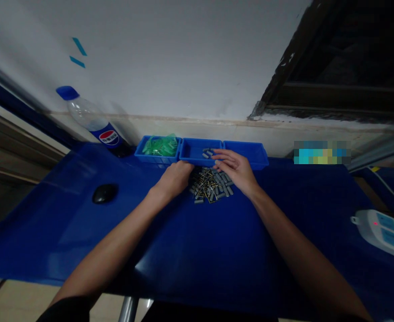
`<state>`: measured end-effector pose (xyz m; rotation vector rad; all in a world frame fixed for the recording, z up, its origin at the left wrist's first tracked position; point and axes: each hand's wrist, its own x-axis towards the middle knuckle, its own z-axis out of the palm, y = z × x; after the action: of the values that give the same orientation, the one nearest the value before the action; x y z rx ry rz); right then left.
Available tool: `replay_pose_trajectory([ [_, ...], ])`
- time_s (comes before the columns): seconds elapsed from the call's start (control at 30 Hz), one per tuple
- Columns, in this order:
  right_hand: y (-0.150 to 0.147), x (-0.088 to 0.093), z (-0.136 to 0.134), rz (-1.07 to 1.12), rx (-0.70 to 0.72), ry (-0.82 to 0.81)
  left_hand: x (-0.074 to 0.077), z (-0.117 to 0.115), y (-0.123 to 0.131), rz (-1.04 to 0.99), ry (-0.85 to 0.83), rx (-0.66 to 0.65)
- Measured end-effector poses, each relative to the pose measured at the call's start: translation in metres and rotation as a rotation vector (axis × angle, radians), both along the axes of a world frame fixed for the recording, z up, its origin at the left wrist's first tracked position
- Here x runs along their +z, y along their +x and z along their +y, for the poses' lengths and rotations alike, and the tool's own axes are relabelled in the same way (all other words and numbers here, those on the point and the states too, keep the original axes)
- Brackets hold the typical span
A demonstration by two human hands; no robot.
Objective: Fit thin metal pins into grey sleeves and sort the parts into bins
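Observation:
My left hand (178, 176) is closed, with its fingers curled down at the left edge of a pile of small parts. Whatever those fingers hold, if anything, is hidden. The pile (210, 185) mixes short grey cylinders with thin brass-coloured and silvery pins. Over its right side is my right hand (235, 169), fingers stretched out and apart, tips near the front wall of the middle blue bin (192, 150). Several grey cylinders (207, 153) lie inside that bin.
The left blue bin (156, 158) contains green plastic packaging (161, 145); the right blue bin (245, 150) adjoins the middle one. A Pepsi bottle (96, 123), black mouse (104, 193) and white power strip (381, 230) stand on the blue-covered table (197, 259). A wall (183, 62) rises behind.

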<state>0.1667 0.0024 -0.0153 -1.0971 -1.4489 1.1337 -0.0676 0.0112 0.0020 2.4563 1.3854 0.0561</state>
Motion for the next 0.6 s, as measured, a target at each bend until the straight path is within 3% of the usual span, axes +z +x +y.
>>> replay_pose_trajectory([
  [0.17, 0.014, 0.011, -0.002, -0.045, -0.005, 0.007, 0.001, 0.003, 0.003, -0.078, -0.012, -0.062],
  [0.33, 0.021, 0.021, -0.003, -0.099, 0.021, 0.007, 0.02, 0.001, -0.004, -0.086, -0.015, -0.212],
  [0.43, 0.022, 0.023, -0.005, -0.108, 0.059, 0.003, 0.029, -0.001, -0.007, -0.028, -0.1, -0.304],
  [0.6, 0.021, 0.024, -0.007, -0.103, 0.101, -0.008, 0.029, -0.002, -0.004, 0.039, -0.14, -0.3],
])
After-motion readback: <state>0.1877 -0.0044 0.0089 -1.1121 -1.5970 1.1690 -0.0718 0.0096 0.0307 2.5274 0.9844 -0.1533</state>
